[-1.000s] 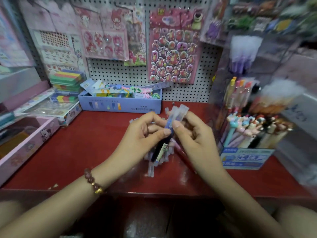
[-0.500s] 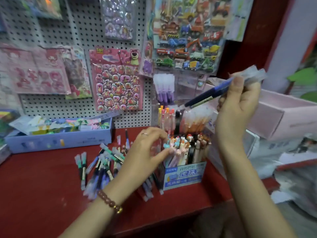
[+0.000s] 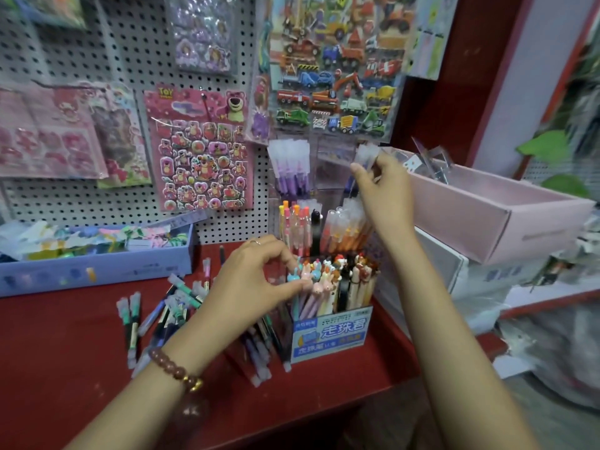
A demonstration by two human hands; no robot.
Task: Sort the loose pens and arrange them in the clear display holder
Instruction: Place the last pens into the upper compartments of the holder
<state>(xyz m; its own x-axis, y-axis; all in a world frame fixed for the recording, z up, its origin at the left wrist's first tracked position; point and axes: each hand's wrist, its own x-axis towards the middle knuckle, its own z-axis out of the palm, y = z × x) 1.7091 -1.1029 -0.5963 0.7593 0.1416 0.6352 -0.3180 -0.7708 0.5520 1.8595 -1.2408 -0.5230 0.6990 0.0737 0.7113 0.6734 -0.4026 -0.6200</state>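
The clear display holder (image 3: 328, 186) stands tiered at the right of the red table (image 3: 65, 352). It holds purple pens (image 3: 290, 172) at the top, orange and pink pens (image 3: 297, 224) in the middle, and animal-topped pens (image 3: 334, 280) in front. My right hand (image 3: 381, 193) pinches a blue pen with a clear cap (image 3: 367, 155) upright over the holder's upper right compartment; the hand hides most of its barrel. My left hand (image 3: 253, 277) grips the holder's front left edge, fingers curled beside the animal-topped pens. Loose pens (image 3: 162, 310) lie piled left of the holder, partly under my left wrist.
A blue cardboard box (image 3: 97, 271) of stationery sits at the back left against the pegboard (image 3: 130, 53) hung with sticker sheets. A pink box (image 3: 487, 219) stands right of the holder, and the table's edge drops off just beyond it.
Both hands held the pen over the pile a second ago. My right hand then lifted it and has brought it down, upright, over the holder's top tier. My left hand moved to the holder's edge.
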